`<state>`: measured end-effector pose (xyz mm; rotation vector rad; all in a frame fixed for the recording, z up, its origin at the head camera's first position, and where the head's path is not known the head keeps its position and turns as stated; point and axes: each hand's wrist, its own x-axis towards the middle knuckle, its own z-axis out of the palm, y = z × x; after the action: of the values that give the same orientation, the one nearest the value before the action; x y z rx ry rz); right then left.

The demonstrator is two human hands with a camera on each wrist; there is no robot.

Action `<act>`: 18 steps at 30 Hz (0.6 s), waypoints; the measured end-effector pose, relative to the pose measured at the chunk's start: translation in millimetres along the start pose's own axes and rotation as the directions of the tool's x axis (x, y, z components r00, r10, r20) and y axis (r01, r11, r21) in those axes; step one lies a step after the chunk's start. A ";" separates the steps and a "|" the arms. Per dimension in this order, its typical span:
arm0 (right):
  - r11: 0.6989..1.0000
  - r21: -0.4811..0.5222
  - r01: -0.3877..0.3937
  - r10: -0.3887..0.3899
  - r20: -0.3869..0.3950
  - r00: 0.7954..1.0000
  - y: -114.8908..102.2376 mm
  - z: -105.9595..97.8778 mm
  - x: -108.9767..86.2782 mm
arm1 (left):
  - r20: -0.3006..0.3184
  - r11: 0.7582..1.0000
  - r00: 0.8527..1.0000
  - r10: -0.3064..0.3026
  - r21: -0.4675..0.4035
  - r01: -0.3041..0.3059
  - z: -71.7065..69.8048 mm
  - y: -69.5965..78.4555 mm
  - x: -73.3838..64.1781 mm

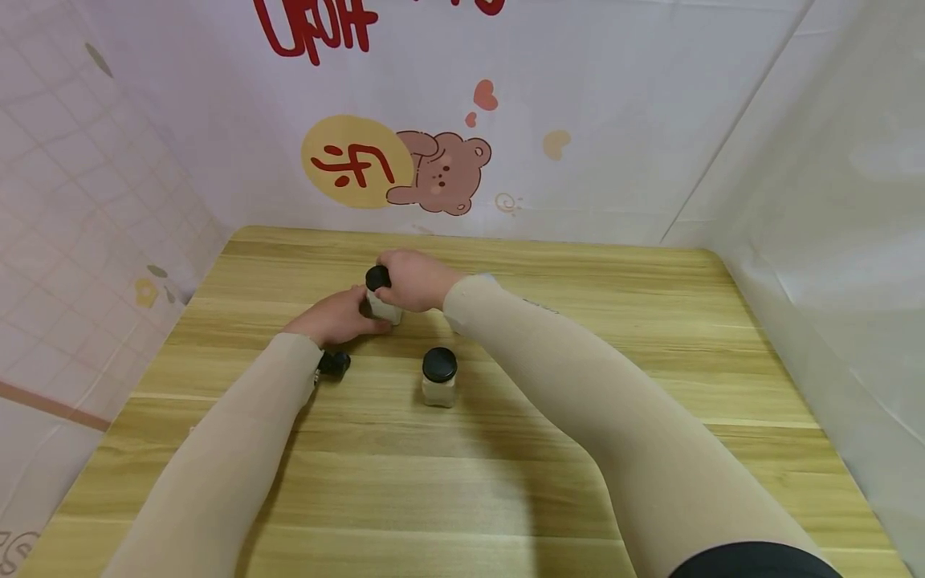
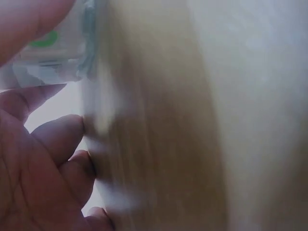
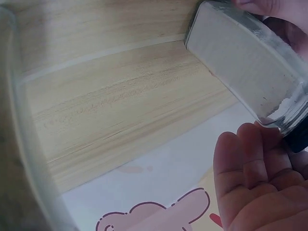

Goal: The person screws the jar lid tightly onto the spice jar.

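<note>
A square glass jar (image 1: 386, 311) filled with a pale beige powder stands toward the back of the table, black lid (image 1: 377, 278) on top. Around its lower body, my left hand (image 1: 336, 318) grips it between thumb and fingers. My right hand (image 1: 414, 281) holds the lid from the right side. The right wrist view shows the powder close up through the glass wall (image 3: 245, 60), the right fingers (image 3: 250, 159) beside the lid end. In the left wrist view part of the jar (image 2: 53, 62) shows a green mark, the thumb over it.
A second black-lidded jar (image 1: 439, 385) of pale contents stands nearer me, between the forearms. The wood-grain table (image 1: 650, 345) ends against a white printed backdrop (image 1: 614, 177) with a bear figure. White sheeting hangs at both sides. A small black device sits at my left wrist.
</note>
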<state>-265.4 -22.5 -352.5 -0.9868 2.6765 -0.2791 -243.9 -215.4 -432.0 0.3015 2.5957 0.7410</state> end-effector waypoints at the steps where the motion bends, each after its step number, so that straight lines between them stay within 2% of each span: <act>1: 1.000 0.004 -0.003 0.003 0.002 1.000 -0.2 -0.3 -0.1 | 0.003 1.000 1.000 0.000 -0.009 0.000 -0.5 -0.3 0.1; 9: 1.000 0.026 -0.017 0.017 0.008 1.000 -0.5 -1.4 -0.7 | 0.007 1.000 1.000 0.005 0.004 -0.005 -1.9 1.9 0.4; 18: 0.998 0.037 -0.052 0.052 -0.005 0.999 -1.0 -0.8 -2.0 | 0.011 0.999 1.000 -0.028 0.014 0.028 0.4 2.8 -1.7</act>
<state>-263.7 -21.9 -351.2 -0.9058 2.6876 -0.3193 -241.9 -213.4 -430.2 0.2718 2.5900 0.7095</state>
